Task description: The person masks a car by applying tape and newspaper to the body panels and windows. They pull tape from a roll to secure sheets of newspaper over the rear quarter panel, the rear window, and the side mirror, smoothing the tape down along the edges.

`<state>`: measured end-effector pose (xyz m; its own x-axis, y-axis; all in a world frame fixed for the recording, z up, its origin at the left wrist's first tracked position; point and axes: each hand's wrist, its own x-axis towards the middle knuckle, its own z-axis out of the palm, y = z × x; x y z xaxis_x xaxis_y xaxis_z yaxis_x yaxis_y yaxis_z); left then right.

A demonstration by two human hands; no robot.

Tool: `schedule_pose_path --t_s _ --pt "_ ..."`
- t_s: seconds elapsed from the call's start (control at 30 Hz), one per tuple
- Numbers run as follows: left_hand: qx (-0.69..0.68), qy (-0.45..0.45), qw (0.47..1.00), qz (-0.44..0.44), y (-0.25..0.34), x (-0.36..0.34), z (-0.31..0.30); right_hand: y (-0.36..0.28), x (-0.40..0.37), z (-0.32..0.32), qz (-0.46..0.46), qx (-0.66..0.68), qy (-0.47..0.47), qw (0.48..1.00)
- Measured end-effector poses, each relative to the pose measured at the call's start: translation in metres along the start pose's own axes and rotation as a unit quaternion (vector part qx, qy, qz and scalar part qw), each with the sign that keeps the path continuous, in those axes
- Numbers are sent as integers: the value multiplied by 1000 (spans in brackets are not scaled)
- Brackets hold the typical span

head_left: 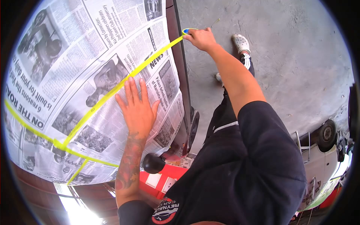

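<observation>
Newspaper sheets (86,67) cover a broad surface on the left, joined by strips of yellow tape (99,103). With fingers spread, my left hand (139,107) lies flat on the paper, its fingertips at the lower edge of a long diagonal strip. My right hand (202,39) grips a roll of yellow tape (185,31) with a blue inner core, just past the paper's right edge. From the roll the strip runs taut, down and left across the paper, to a crossing strip near the lower left.
Grey concrete floor (292,48) spreads out to the right, where a foot in a white clog (240,44) stands. A light-coloured vehicle (322,165) with a dark wheel is at the lower right. A dark rounded object (153,163) and a red-and-white item (163,180) are below my left hand.
</observation>
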<state>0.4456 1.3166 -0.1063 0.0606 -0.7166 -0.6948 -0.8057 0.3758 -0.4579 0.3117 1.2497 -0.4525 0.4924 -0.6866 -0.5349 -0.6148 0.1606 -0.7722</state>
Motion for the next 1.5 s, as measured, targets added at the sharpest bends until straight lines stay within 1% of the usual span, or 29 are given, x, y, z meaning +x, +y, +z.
schedule_pose_path --t_s 0.13,0.27,0.4,0.5,0.57,0.63,0.67,0.8,0.9,1.0,1.03,1.07,1.1,1.2,1.23,1.27,1.37,1.4,1.47,1.5 --pt "-6 -3 1000 21 9 20 15 -21 27 21 -3 -4 -14 1000" --pt "2 -29 999 33 24 49 30 -31 35 27 -10 -12 -18 1000" --pt "25 -34 998 57 39 86 44 -35 39 27 -14 -28 -7 1000" --pt "78 -58 992 85 53 124 61 -36 38 27 -15 -29 3 999" --pt "118 -86 984 103 65 150 80 -34 41 31 -19 -26 14 999" --pt "151 -116 975 115 74 167 86 -31 42 36 -23 -17 28 999" --pt "163 -132 971 117 79 173 88 -27 39 37 -35 7 37 999" --pt "185 -166 961 121 86 182 93 -3 33 49 -110 -12 27 993" --pt "208 -144 959 125 85 181 102 6 33 54 -131 15 42 990" --pt "219 -139 957 130 84 180 105 1 38 64 -4 71 58 996" --pt "220 -139 957 132 84 180 105 4 37 70 117 128 75 982" --pt "221 -138 956 134 83 180 105 7 35 76 236 183 91 950" --pt "223 -136 955 136 82 180 105 10 33 82 351 236 106 900" --pt "238 -141 953 125 86 181 105 6 3 92 324 269 54 906" --pt "232 -137 956 119 88 182 106 -3 -2 94 301 308 47 901" --pt "227 -134 958 115 89 181 107 -16 -2 99 280 347 38 894" --pt "224 -99 963 115 82 179 116 -63 18 113 248 464 73 847" --pt "224 -83 964 116 78 177 118 -67 24 120 271 472 74 836" --pt "177 -97 973 116 65 164 92 -65 44 132 312 487 76 812" --pt "153 -105 976 114 57 153 73 -60 48 133 315 488 67 811"
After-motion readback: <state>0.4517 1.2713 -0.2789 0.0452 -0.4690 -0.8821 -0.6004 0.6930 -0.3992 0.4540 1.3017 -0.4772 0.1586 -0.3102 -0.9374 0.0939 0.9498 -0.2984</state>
